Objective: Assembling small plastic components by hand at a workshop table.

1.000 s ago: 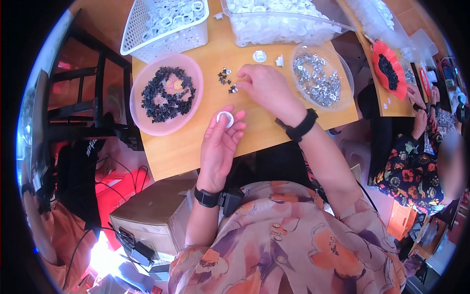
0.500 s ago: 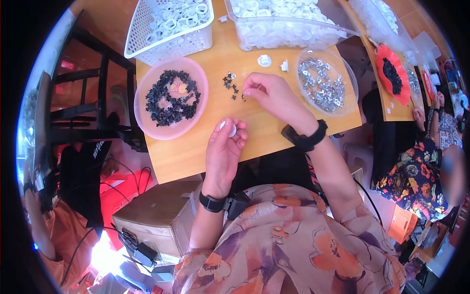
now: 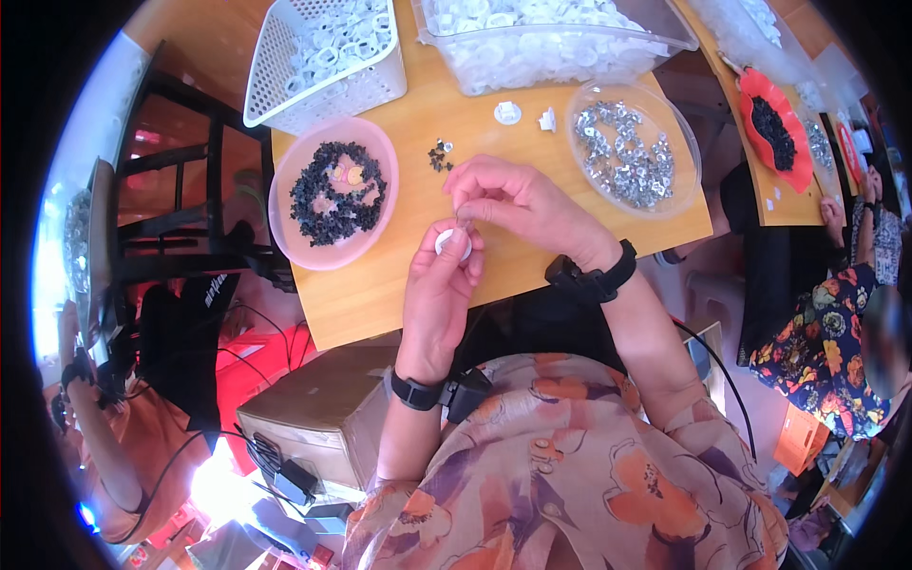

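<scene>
My left hand [image 3: 440, 275] is closed on a round white plastic part [image 3: 454, 244], pinched under the thumb. Just above it, my right hand [image 3: 502, 197] has thumb and finger pressed together at the left fingertips; whatever tiny thing they hold is too small to name. Beyond the hands, a little pile of small dark pieces [image 3: 439, 156] lies on the wooden table. To the left stands a pink bowl [image 3: 282, 223] with many black star-like pieces [image 3: 318, 223]. On the right is a clear round tray [image 3: 691, 180] of small shiny metal pieces [image 3: 622, 157].
Along the back stand a white perforated basket [image 3: 328, 103] and a clear bin [image 3: 532, 74], both full of white parts. Two loose white parts [image 3: 508, 114] lie before the bin. A red dish [image 3: 796, 171] is on another table, where a person sits. A cardboard box [image 3: 309, 404] stands below left.
My right hand has come from the small pile toward me and now meets the left fingertips at the white part. My left hand keeps its hold. The view has shifted slightly.
</scene>
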The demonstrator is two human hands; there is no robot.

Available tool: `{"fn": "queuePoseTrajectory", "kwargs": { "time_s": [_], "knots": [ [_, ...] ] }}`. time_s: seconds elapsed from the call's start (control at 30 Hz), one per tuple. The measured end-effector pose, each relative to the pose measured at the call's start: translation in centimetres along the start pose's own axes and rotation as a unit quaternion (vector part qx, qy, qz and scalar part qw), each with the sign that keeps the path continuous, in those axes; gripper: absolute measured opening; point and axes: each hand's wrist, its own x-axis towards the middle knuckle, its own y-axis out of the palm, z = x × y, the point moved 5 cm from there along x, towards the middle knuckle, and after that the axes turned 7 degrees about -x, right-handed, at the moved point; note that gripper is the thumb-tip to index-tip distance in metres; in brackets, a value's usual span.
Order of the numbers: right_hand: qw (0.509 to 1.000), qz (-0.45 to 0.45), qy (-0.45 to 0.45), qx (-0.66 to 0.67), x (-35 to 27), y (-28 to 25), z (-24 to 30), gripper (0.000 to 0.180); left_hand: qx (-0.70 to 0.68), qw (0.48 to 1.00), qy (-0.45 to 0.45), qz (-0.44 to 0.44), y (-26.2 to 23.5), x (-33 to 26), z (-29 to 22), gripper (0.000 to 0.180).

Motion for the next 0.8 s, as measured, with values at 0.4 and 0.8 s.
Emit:
{"fn": "queuePoseTrajectory", "kwargs": {
  "time_s": [0.4,0.8],
  "knots": [
    [0.967,-0.127,0.011,-0.221,-2.8,-0.1,3.7,0.007,0.245,0.953,0.157,-0.087,-0.1,-0.4,-0.7,0.006],
    [0.942,-0.139,-0.034,-0.305,-3.5,1.0,3.9,0.008,0.313,0.918,0.229,-0.078,0.3,-0.4,-0.3,0.006]
  ]
}}
